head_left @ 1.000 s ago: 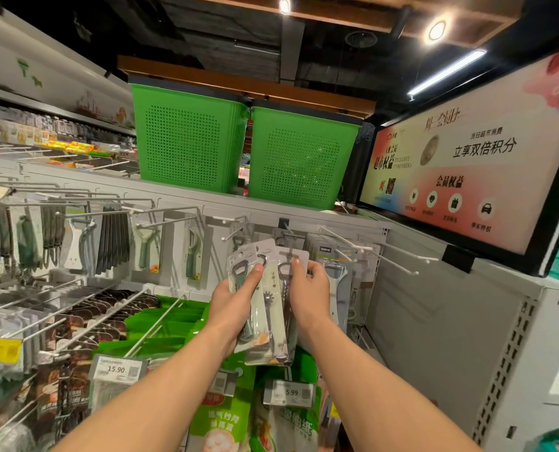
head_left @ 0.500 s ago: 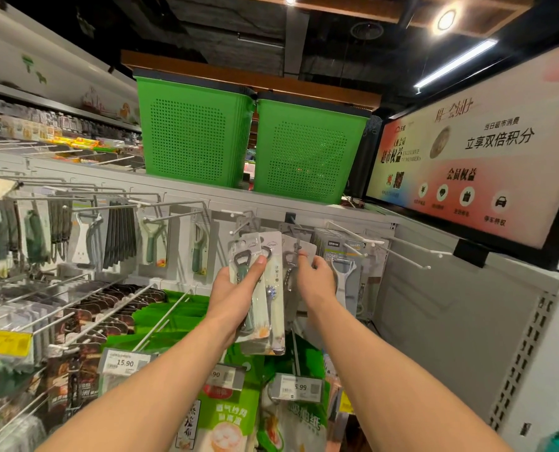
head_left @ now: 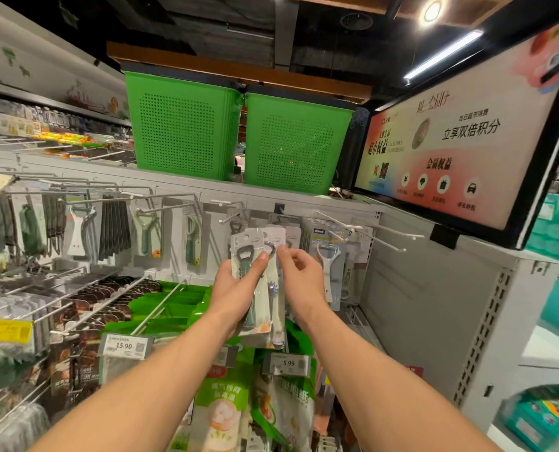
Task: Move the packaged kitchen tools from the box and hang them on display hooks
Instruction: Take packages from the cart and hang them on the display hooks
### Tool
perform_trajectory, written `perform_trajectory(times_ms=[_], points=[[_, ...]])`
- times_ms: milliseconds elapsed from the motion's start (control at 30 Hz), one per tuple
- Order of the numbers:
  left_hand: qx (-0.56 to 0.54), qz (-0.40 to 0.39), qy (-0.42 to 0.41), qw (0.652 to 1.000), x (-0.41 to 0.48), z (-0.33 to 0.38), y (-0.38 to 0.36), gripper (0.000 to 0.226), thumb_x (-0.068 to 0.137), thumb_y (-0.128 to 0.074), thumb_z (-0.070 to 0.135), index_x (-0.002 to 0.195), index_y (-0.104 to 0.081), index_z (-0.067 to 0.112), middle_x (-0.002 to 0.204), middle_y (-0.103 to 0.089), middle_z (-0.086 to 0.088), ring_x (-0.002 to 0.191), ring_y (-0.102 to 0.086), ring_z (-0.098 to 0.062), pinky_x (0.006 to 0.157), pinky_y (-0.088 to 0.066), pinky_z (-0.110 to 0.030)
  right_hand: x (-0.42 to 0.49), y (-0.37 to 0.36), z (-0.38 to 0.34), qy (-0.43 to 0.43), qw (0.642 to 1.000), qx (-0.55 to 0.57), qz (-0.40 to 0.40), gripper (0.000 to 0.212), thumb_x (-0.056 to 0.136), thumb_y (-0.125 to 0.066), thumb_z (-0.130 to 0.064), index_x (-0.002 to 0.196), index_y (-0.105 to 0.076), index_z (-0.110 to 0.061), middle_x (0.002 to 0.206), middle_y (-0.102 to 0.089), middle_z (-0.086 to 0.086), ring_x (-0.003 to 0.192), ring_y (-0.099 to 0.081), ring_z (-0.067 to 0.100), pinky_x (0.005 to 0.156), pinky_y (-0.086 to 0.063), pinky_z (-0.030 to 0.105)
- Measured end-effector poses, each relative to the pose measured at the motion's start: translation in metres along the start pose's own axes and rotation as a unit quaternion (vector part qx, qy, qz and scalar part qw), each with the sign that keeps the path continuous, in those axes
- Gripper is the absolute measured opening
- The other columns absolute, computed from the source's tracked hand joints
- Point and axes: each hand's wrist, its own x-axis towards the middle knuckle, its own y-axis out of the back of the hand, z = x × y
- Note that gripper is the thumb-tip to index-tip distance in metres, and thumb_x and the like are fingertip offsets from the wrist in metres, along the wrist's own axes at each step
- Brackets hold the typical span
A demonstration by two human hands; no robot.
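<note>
Clearly left hand (head_left: pixel 239 290) grips the opener packs (head_left: pixel 275 308); whether right hand (head_left: pixel 301 275) pinches one is unclear.

Stack of carded kitchen tools (head_left: pixel 259 324) gripped upright in left hand (head_left: pixel 235 296), fanned, thumb across the front pack (head_left: pixel 243 243). That one: bottle opener with teal handle, clear blister on white card. Just behind, offset toward right hand (head_left: pixel 304 278), a white-handled tool pack (head_left: pixel 275 301), upper edge pinched by right fingertips. Hang holes at top. Bare white display hooks (head_left: pixel 385 238) up and right of right hand; loaded hook (head_left: pixel 229 218) just above the stack.
</note>
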Motion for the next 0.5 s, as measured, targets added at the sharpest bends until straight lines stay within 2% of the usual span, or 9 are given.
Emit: perform_trajectory(times_ms=[33, 67, 133, 167, 233, 333, 400, 500], points=[[0.011, 0.004, -0.002, 1.0, -0.003, 0.001, -0.001, 0.104, 0.078, -0.076, 0.071, 0.157, -0.034, 0.018, 0.153, -0.049, 0.002, 0.143, -0.044, -0.019, 0.118, -0.037, -0.038, -0.001, 0.001, -0.001, 0.004, 1.0, 0.003, 0.007, 0.033, 0.101, -0.06, -0.049, 0.088, -0.073, -0.022, 0.075, -0.068, -0.009, 0.071, -0.059, 0.004, 0.075, -0.05, 0.028], [0.013, 0.002, -0.002, 1.0, -0.005, 0.001, -0.002, 0.095, 0.078, -0.076, 0.071, 0.15, -0.042, 0.019, 0.148, -0.054, 0.002, 0.142, -0.047, -0.021, 0.115, -0.039, -0.038, -0.002, 0.001, -0.001, 0.009, 1.0, 0.009, 0.021, 0.031, 0.103, -0.06, -0.045, 0.09, -0.073, -0.02, 0.077, -0.069, -0.006, 0.07, -0.059, 0.002, 0.074, -0.05, 0.026], [0.006, 0.002, -0.002, 1.0, -0.008, 0.003, -0.003, 0.066, 0.084, -0.076, 0.062, 0.132, -0.048, 0.027, 0.129, -0.059, 0.01, 0.128, -0.054, -0.016, 0.102, -0.04, -0.029, -0.003, 0.002, -0.003, 0.011, 0.998, 0.016, 0.056, 0.031, 0.105, -0.057, -0.039, 0.094, -0.073, -0.015, 0.078, -0.066, -0.003, 0.066, -0.055, 0.0, 0.069, -0.046, 0.024], [0.002, 0.004, -0.006, 1.0, -0.009, 0.004, -0.004, 0.064, 0.087, -0.075, 0.058, 0.136, -0.046, 0.028, 0.129, -0.057, 0.011, 0.124, -0.052, -0.013, 0.1, -0.037, -0.026, -0.004, 0.002, -0.004, 0.006, 0.997, 0.017, 0.073, 0.031, 0.106, -0.056, -0.039, 0.095, -0.072, -0.014, 0.078, -0.064, -0.003, 0.067, -0.055, 0.002, 0.068, -0.045, 0.024], [-0.006, 0.008, -0.015, 1.0, -0.013, 0.007, -0.005, 0.082, 0.09, -0.073, 0.056, 0.154, -0.038, 0.018, 0.136, -0.051, 0.007, 0.128, -0.047, -0.013, 0.101, -0.033, -0.026, -0.005, 0.002, -0.003, -0.012, 0.994, 0.018, 0.103, 0.031, 0.106, -0.055, -0.038, 0.096, -0.071, -0.014, 0.079, -0.062, -0.002, 0.069, -0.054, 0.007, 0.069, -0.043, 0.028], [-0.004, 0.026, -0.024, 0.999, -0.013, 0.007, -0.005, 0.093, 0.09, -0.072, 0.058, 0.16, -0.029, 0.013, 0.148, -0.046, 0.006, 0.136, -0.043, -0.015, 0.108, -0.033, -0.028, -0.002, 0.002, -0.001, -0.043, 0.991, 0.024, 0.127, 0.03, 0.105, -0.055, -0.04, 0.097, -0.07, -0.015, 0.082, -0.065, 0.0, 0.073, -0.058, 0.011, 0.072, -0.047, 0.032], [-0.001, 0.028, -0.019, 0.999, -0.011, 0.004, -0.005, 0.092, 0.089, -0.072, 0.058, 0.159, -0.031, 0.014, 0.156, -0.045, -0.001, 0.138, -0.045, -0.019, 0.105, -0.032, -0.026, 0.002, 0.002, -0.001, -0.05, 0.989, 0.026, 0.133, 0.029, 0.105, -0.056, -0.04, 0.096, -0.07, -0.017, 0.084, -0.069, 0.001, 0.077, -0.061, 0.014, 0.076, -0.05, 0.033], [-0.002, 0.035, -0.024, 0.999, -0.008, 0.002, -0.006, 0.074, 0.092, -0.073, 0.052, 0.15, -0.041, 0.02, 0.151, -0.051, -0.003, 0.117, -0.044, -0.009, 0.097, -0.032, -0.023, 0.004, 0.0, -0.001, -0.044, 0.99, 0.021, 0.133, 0.03, 0.105, -0.055, -0.039, 0.097, -0.07, -0.015, 0.083, -0.067, 0.001, 0.075, -0.06, 0.014, 0.066, -0.045, 0.028]])
